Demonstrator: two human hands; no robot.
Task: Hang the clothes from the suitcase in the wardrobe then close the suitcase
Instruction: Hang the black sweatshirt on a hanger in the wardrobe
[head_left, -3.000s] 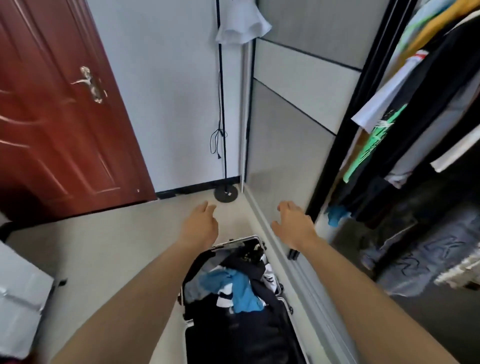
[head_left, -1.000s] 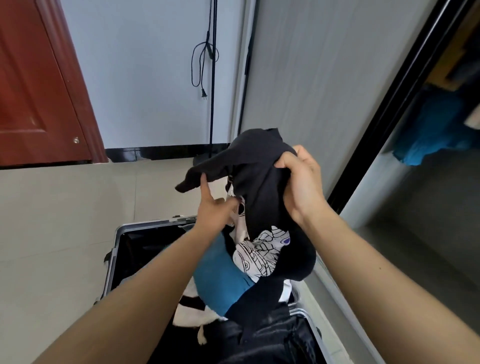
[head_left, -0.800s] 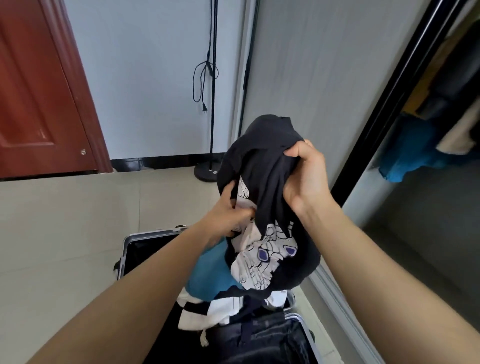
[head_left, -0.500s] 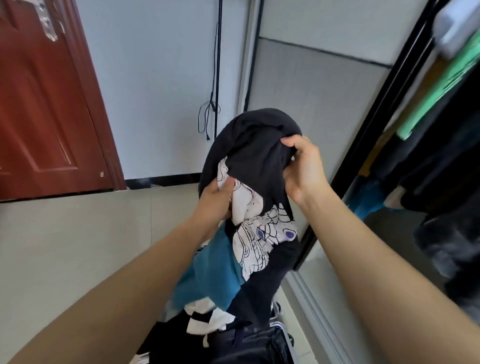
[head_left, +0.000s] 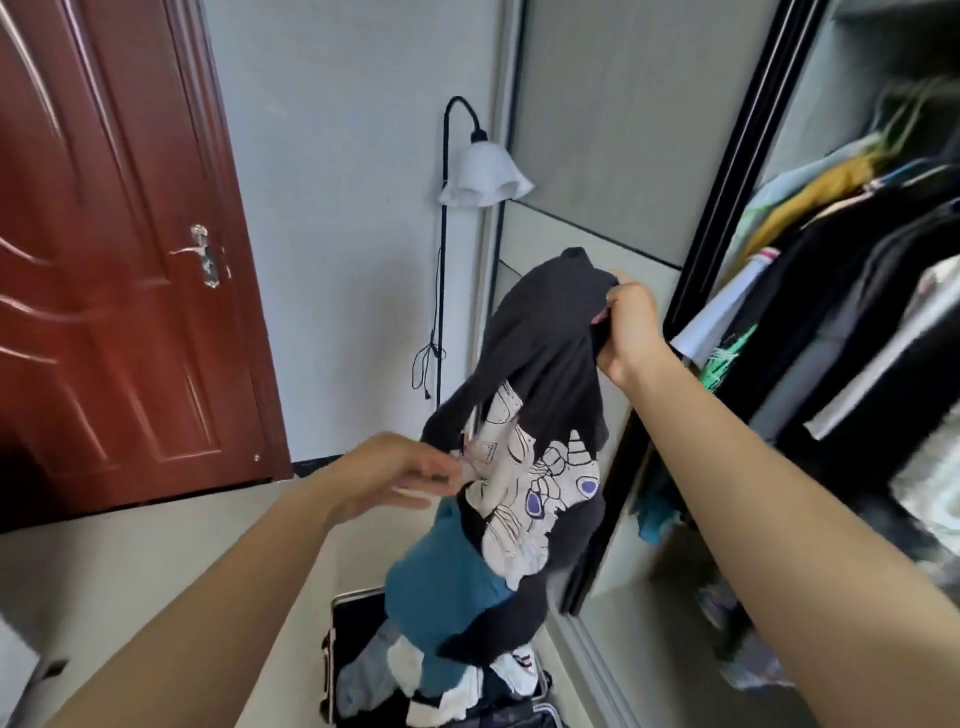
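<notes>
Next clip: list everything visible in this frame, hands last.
suitcase: one, black with silver rim, open, bottom centre, clothes inside
black garment: one, black with white print, held up above the suitcase
teal garment: one, teal, hanging under the black garment
hanging clothes: several, black, white, yellow, green, in the wardrobe, right
door: one, red-brown, left
floor lamp: one, black pole, white shade, centre back
left hand: one, blurred, at the print, grip unclear
right hand: one, grips the black garment's top

No legible txt, brand or nr anywhere. The black shirt (head_left: 545, 332) carries a white line-drawn graphic, no letters; green print on the hanging tee (head_left: 724, 356) too blurred to read.
</notes>
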